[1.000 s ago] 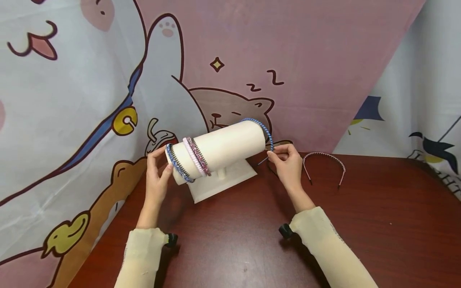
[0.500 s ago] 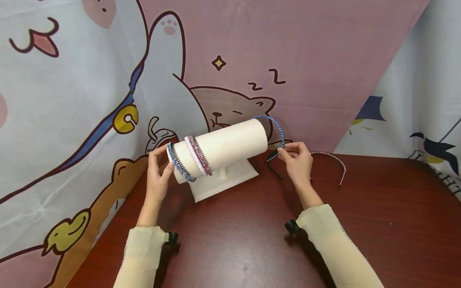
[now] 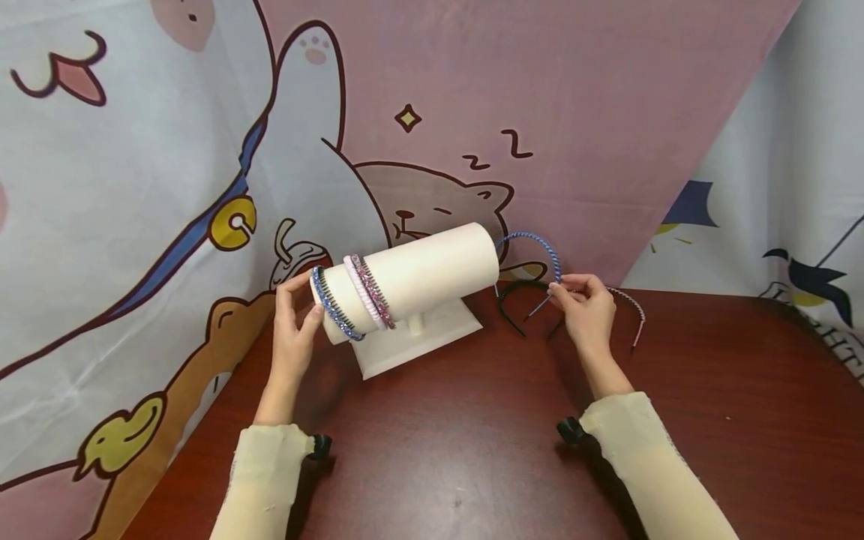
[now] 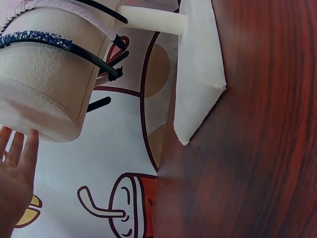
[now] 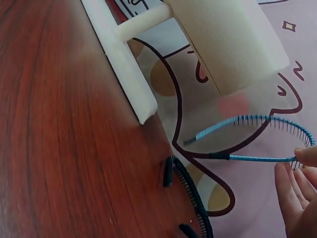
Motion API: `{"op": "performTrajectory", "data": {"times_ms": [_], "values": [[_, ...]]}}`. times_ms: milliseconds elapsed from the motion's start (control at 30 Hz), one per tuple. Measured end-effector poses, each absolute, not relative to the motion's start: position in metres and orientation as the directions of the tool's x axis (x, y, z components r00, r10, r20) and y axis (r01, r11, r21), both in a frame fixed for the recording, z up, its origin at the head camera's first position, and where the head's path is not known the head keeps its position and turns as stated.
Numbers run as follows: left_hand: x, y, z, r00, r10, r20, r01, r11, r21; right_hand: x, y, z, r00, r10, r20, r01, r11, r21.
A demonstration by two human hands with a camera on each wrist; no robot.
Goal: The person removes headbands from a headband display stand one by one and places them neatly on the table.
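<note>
A cream cylindrical display stand [image 3: 425, 274] on a flat base carries a blue glittery headband [image 3: 331, 307] near its left end. Beside that sit a pale pink headband [image 3: 363, 289] and a darker pink glittery one [image 3: 378, 292]. My left hand [image 3: 292, 337] rests its fingertips on the stand's left end; the left wrist view shows straight fingers [image 4: 28, 153] touching the end face. Off the stand's right end, my right hand [image 3: 589, 319] pinches a thin blue headband [image 3: 545, 246] with teeth between thumb and fingers. This headband is clear of the cylinder in the right wrist view.
Behind the blue headband a black toothed headband [image 5: 190, 191] lies on the dark wooden table [image 3: 445, 457]. A pink headband [image 3: 634, 304] lies farther right, partly hidden by my right hand. A printed cloth [image 3: 574, 150] hangs behind.
My right hand has moved to the right with the thin blue headband, drawing it away from the stand's right end. The black headband shows more now. My left hand stays put.
</note>
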State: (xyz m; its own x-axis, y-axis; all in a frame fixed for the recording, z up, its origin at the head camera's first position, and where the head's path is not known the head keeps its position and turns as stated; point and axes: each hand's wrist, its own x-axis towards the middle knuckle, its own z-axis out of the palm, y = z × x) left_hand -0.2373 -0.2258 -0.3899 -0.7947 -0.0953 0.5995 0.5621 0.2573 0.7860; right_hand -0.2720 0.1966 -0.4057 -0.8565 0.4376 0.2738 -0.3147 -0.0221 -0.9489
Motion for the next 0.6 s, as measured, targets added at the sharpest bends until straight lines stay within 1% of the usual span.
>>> {"op": "performTrajectory", "data": {"times_ms": [167,400,467,600], "values": [[-0.237,-0.224,-0.390,-0.799,-0.106,0.591,0.555,0.245,0.795,-0.270,0.206,-0.409,-0.858,0.445,0.258,-0.313,-0.053,-0.948],[-0.237,-0.222,-0.391,-0.801,-0.104,0.590,0.560,0.220,0.799,-0.261,0.213,-0.404,-0.862,0.448,0.236,-0.271,-0.016,-0.962],[-0.237,-0.222,-0.392,-0.799,-0.103,0.592,0.563,0.213,0.798,-0.257,0.213,-0.400,-0.867,0.441,0.232,-0.271,-0.028,-0.962],[-0.236,-0.222,-0.392,-0.798,-0.104,0.594,0.566,0.210,0.797,-0.246,0.214,-0.390,-0.863,0.430,0.265,-0.276,0.038,-0.960]]}}
